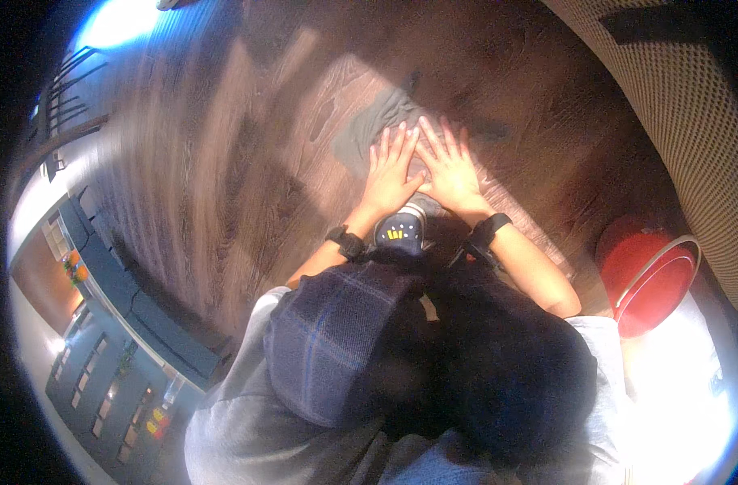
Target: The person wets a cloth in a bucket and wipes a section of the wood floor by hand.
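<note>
A damp-looking grey cloth (369, 130) lies spread and wrinkled on the wood-grain floor (272, 139). My left hand (393, 173) rests palm down over the cloth's near edge, with its fingers spread. Beside it, my right hand (450, 167) is also flat, fingers fanned and pointing away from me. The two hands almost meet at the thumbs and index fingers. Neither one grips the cloth. Part of the cloth is hidden under them. Black bands circle both of my wrists. Just behind the hands is the toe of a dark shoe (400, 231) with yellow and white decorations.
To the right stands a red bucket (654, 291) with a pale handle. A woven mesh surface (666, 97) curves along the upper right. Kitchen cabinets (138, 309) and a counter are far to the left. Bright sunlight falls at the lower right and across the cloth.
</note>
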Tool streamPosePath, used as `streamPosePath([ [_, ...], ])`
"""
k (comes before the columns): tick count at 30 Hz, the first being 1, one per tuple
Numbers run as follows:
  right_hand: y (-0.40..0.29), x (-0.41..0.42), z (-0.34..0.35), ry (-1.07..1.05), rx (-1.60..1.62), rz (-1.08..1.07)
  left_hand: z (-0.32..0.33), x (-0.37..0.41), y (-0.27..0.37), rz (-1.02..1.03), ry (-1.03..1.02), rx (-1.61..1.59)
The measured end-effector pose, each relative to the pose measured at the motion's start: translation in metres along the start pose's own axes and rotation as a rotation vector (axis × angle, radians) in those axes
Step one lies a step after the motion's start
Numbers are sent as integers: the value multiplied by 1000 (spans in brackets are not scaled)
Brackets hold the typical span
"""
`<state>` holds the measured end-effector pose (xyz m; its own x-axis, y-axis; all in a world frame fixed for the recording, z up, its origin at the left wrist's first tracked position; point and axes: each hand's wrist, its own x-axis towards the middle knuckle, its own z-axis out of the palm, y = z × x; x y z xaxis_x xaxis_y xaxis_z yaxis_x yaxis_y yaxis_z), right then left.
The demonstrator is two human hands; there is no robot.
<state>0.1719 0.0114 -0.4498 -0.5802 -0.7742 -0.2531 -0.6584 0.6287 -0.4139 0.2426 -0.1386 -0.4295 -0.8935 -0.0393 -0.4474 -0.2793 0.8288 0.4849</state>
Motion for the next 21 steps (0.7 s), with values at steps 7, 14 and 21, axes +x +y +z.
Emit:
streamPosePath([
  [7,9,46,2,148,71,-292,19,7,-22,-203,302,-3],
  [14,41,102,-13,343,75,-184,-29,94,-21,-25,420,154],
  [21,132,144,-50,544,-155,77,-59,243,3,383,506,265],
])
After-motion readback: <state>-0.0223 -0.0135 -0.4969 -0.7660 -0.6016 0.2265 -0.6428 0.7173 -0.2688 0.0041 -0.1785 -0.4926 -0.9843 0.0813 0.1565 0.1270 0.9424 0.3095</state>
